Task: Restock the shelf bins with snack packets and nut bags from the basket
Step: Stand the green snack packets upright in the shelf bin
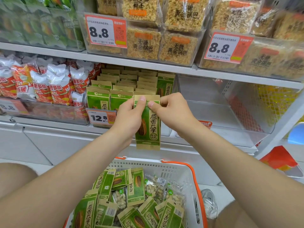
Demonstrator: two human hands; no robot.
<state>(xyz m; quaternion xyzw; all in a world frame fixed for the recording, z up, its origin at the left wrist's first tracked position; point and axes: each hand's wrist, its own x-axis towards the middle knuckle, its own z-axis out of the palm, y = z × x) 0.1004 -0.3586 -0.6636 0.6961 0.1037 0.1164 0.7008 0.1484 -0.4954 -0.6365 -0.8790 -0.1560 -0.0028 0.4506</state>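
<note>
Lower shelf, far left: bin of red-and-white snack packets, print partly legible, "多脆". Shelf above: tag "8.8" on a clear bin of rice-crust packs marked "无糖 黄金锅巴". Centre: seed bin with green kraft seed packets standing in rows, tag "12.8" on its front. Grip: left hand pinches the top left edge of one green packet, right hand pinches the top right. It hangs upright in front of the seed bin's right end, above the basket, face reads "原香瓜子". Right: clear plastic bin, second "8.8" tag above it. Below: white basket, orange handle, holds more green packets mixed with clear peanut bags.
</note>
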